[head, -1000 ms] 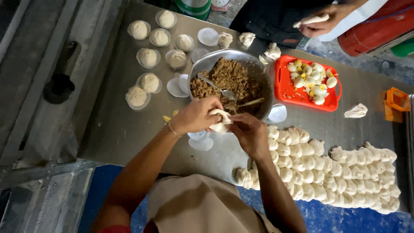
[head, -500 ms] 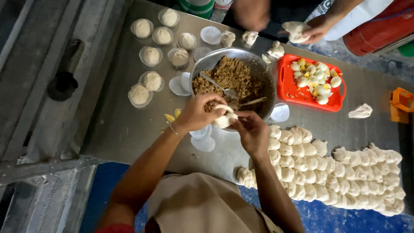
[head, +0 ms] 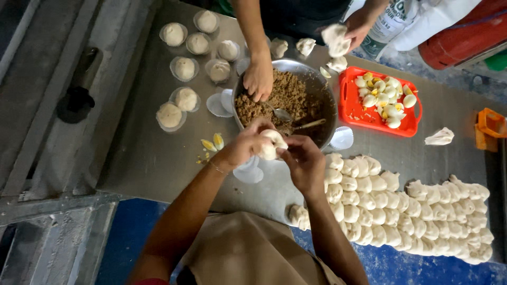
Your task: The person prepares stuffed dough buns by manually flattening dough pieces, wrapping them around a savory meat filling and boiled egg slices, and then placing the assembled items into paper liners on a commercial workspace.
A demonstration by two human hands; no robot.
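Dough bun (head: 272,144) sits pinched between your two hands, held just above the worktop (head: 132,148) at the near rim of the metal bowl of minced filling (head: 288,100). Over the last second it has stayed in much the same spot while your fingers worked round it, so you look to be closing it up rather than starting a fresh piece. What has changed is on the far side: a co-worker's hand (head: 259,78) has come down into the bowl, close to the spoon (head: 280,113), where a moment ago the bowl was free. Their other hand (head: 355,29) holds a lump of dough (head: 336,38) up near the far edge. That crowds the bowl just beyond your own grip.

Your left hand (head: 244,148) is curled round the left side of the bun, fingers closed against it. Your right hand (head: 302,161) meets it from the right, thumb and fingertips pressed on the dough, so both hands are together and clamped on the one piece.

Near right, rows of shaped white pieces (head: 391,206) cover the worktop. Far left stand filled buns on paper rounds (head: 186,68). A red tray of cut boiled eggs (head: 383,97) lies right of the bowl, and two egg wedges (head: 213,143) lie just left of your left hand.
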